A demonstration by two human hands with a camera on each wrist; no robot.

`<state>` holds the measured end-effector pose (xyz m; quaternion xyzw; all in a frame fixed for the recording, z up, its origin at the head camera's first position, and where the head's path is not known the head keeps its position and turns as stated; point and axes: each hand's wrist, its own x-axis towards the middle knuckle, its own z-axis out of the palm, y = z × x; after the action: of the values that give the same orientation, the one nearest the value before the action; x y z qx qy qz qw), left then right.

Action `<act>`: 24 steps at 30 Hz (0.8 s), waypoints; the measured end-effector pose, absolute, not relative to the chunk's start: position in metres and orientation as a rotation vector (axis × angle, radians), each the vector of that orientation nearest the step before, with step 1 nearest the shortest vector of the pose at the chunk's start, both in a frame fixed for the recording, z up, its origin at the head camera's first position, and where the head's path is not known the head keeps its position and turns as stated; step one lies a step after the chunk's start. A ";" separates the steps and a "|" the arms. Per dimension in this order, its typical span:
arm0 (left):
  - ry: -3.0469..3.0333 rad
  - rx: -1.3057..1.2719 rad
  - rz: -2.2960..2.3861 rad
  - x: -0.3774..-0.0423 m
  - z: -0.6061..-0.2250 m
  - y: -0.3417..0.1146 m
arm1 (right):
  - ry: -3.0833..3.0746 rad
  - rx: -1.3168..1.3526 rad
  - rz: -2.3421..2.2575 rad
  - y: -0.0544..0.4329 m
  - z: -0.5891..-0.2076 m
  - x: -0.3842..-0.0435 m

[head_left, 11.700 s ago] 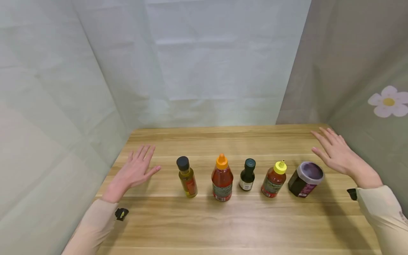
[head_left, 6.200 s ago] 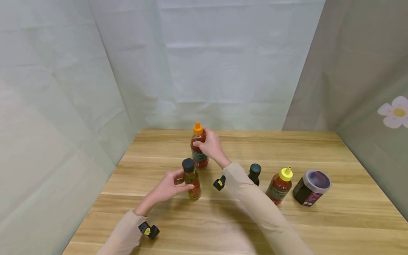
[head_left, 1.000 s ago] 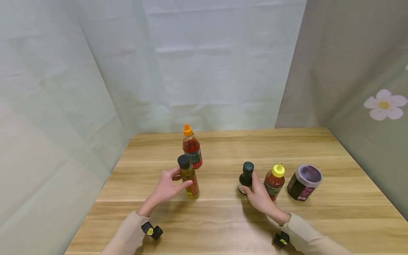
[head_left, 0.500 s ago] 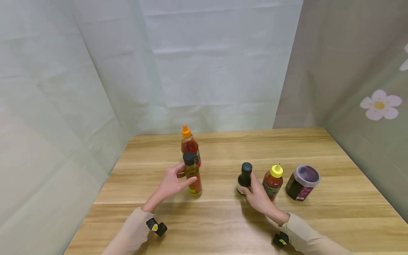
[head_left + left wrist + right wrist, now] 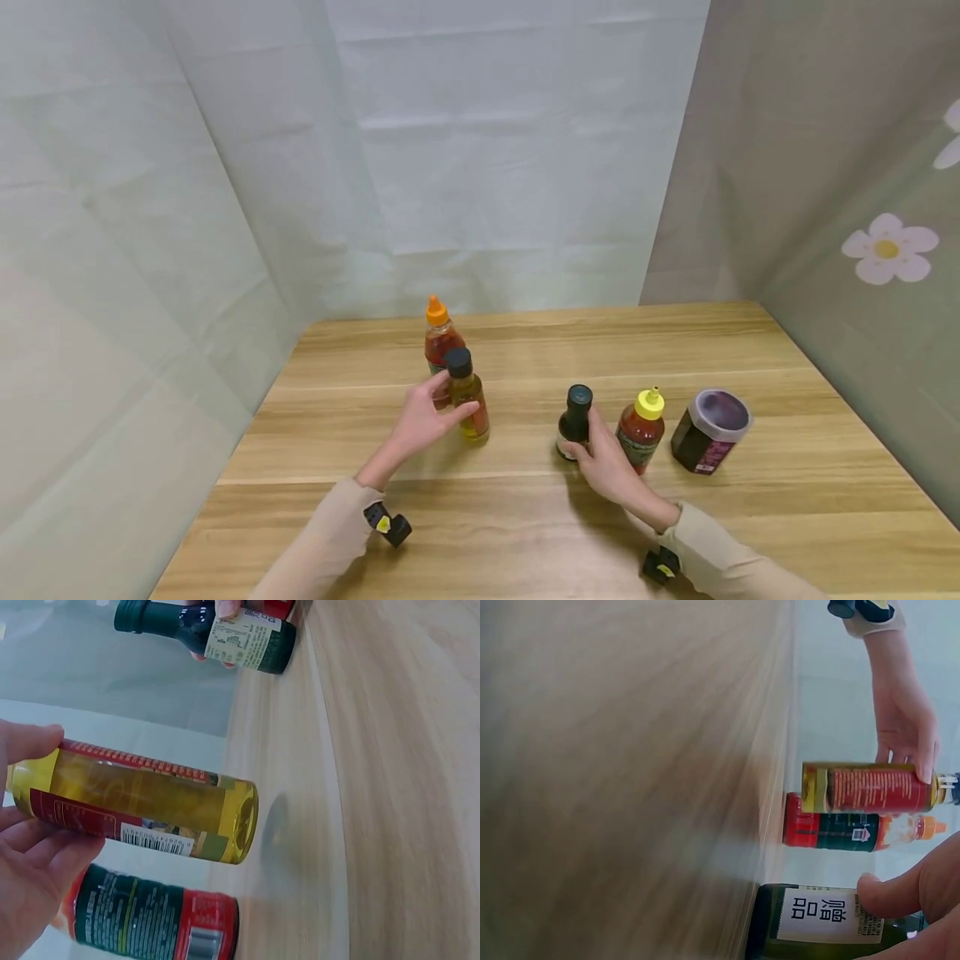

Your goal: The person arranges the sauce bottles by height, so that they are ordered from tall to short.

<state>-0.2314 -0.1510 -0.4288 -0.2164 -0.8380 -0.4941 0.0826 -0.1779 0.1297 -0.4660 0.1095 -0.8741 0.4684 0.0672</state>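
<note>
Yellow and cylindrical, a smooth bottle (image 5: 146,801) hangs in the left hand (image 5: 420,421).

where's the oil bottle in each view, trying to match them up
Head: oil bottle, centre, lower half, in the left hand.
Left wrist: oil bottle, left side, mid-height.
Right wrist: oil bottle, right side, mid-height.
Landmark in all three: dark bottle held by the right hand.

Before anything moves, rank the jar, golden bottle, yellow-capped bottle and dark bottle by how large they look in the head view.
1. Jar
2. Golden bottle and yellow-capped bottle: too alike to rank; left hand partly hides the first, right hand the second
3. Dark bottle, also partly hidden
</note>
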 end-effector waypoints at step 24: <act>-2.524 -0.515 -1.490 -0.256 -0.418 -0.115 | -2.652 0.344 1.348 0.130 -0.466 -0.178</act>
<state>-0.2557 -0.1151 -0.4178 -0.1724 -0.8453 -0.4989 0.0828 -0.1782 0.1296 -0.4658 0.1146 -0.8831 0.4490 0.0734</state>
